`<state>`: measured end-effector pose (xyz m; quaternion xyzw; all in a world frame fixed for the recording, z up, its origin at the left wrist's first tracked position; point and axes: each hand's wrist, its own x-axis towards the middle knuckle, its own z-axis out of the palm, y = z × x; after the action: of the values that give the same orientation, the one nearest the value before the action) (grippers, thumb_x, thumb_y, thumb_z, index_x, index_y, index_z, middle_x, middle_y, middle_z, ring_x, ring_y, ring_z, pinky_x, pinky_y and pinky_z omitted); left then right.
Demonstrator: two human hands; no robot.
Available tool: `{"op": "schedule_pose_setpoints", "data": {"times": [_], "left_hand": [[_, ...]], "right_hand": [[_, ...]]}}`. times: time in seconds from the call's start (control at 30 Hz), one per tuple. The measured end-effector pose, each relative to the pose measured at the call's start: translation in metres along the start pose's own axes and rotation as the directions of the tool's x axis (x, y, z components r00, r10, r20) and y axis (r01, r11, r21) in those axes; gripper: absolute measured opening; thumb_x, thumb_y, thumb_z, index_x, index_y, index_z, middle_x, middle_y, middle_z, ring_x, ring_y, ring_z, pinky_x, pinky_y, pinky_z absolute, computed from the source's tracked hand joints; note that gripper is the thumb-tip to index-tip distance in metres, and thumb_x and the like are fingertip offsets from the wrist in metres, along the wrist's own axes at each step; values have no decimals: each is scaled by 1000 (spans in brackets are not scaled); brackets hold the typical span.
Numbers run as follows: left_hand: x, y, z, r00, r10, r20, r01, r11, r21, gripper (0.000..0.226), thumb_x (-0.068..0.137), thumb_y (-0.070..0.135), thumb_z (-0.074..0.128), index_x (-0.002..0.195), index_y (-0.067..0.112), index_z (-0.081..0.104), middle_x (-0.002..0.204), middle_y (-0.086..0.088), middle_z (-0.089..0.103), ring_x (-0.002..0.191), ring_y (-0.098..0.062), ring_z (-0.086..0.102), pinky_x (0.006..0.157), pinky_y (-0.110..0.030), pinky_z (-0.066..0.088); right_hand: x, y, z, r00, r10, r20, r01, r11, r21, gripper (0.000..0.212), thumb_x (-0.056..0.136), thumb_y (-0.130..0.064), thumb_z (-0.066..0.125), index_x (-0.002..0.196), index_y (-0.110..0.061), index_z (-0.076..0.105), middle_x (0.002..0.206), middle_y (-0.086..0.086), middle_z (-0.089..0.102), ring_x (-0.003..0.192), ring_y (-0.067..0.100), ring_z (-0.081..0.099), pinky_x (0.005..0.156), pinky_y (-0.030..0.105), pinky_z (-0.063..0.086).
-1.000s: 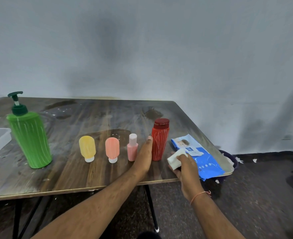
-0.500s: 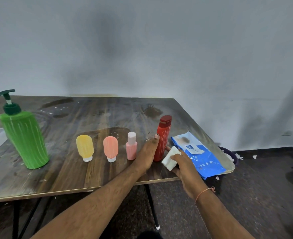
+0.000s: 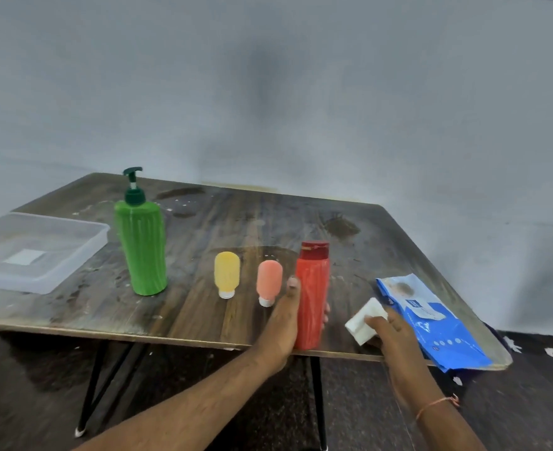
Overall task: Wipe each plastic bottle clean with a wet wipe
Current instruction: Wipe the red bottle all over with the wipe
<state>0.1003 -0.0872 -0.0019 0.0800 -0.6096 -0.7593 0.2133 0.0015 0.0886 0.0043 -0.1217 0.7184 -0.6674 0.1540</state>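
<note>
Head view. The left forearm enters from the lower left and reaches up and to the right across the table's near edge. The left hand (image 3: 283, 323) wraps the red bottle (image 3: 311, 296): the thumb lies upright along the bottle's left side, and fingertips show past its right side, so the fingers curl round the body. The bottle stands close to upright, near the front edge of the wooden table (image 3: 203, 307), with its darker red cap uppermost. Whether its base touches the tabletop I cannot tell.

The right forearm enters from the lower right, with a thin orange thread round the wrist. The right hand (image 3: 390, 333) sits low at the table edge, just right of the red bottle and apart from it. Its fingers pinch a folded white wet wipe (image 3: 364, 320); the wipe projects to the upper left of the fingers, towards the bottle but not touching it.

A blue wipe pack (image 3: 431, 323) lies flat at the table's right corner, just beside the right hand. Left of the red bottle stand an orange bottle (image 3: 269, 281) and a yellow bottle (image 3: 226, 272), both cap down. Further left is a green pump bottle (image 3: 141, 249), upright. A clear plastic tray (image 3: 73, 252) lies at the far left.
</note>
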Motion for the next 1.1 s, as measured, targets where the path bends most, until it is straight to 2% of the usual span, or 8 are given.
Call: {"op": "schedule_pose_setpoints", "data": {"times": [0.1,0.2,0.3,0.57,0.7,0.83,0.93,1.1], "left_hand": [[-20,9,-46,988,63,-143,-73,995,-64,77,97,75,24,121,22,74,100,-19,73,88,-30,70,84,-47,61],[-34,20,-97,963,68,-262,-98,989,-106,82,97,78,25,119,16,76,98,-20,73,85,-29,69,77,-41,61],[-40,32,-139,940,24,-340,-76,987,-141,88,98,77,25,122,6,71,96,-20,71,81,-28,67,73,-40,58],[-36,54,-185,933,-103,-345,14,968,-250,90,97,79,30,122,2,68,98,-19,70,80,-25,68,72,-39,57],[-31,54,-185,932,-157,-327,84,970,-227,89,100,76,26,117,2,72,98,-19,74,83,-27,71,79,-42,59],[-19,55,-181,919,-218,-328,144,961,-235,87,99,77,26,118,5,71,97,-15,77,87,-25,75,79,-39,59],[-11,52,-180,923,-234,-306,152,951,-269,87,97,80,29,111,5,72,90,-13,74,80,-23,72,81,-39,58],[-5,47,-184,933,-207,-295,104,939,-329,84,94,79,34,99,5,72,84,-14,69,70,-24,65,68,-36,54]], "right_hand": [[-5,-6,19,991,-113,68,117,991,-70,16,104,-10,63,107,-24,71,103,7,78,93,24,74,74,34,60],[-10,-5,48,966,-200,165,223,965,-135,13,100,-10,71,106,-20,77,99,7,82,86,24,77,78,47,65],[-18,-9,85,924,-277,263,329,928,-176,14,97,-11,75,102,-25,79,94,-6,82,86,19,77,79,45,64],[-29,-16,171,839,-418,349,505,838,-209,19,91,-26,82,98,-39,70,94,-17,75,87,6,72,72,20,58],[-30,-19,205,806,-465,367,565,790,-239,21,90,-27,83,96,-45,73,95,-25,75,89,3,71,72,21,58],[-28,-17,226,784,-543,301,607,771,-189,8,91,-33,84,98,-35,80,93,-21,75,91,2,70,73,14,53],[-23,-9,232,714,-605,352,689,697,-200,12,91,-28,85,103,-28,83,97,-18,74,95,4,71,79,15,54],[-16,14,230,501,-653,567,836,534,-123,18,82,-8,80,96,-19,83,93,-10,70,85,9,68,74,32,57]]}}
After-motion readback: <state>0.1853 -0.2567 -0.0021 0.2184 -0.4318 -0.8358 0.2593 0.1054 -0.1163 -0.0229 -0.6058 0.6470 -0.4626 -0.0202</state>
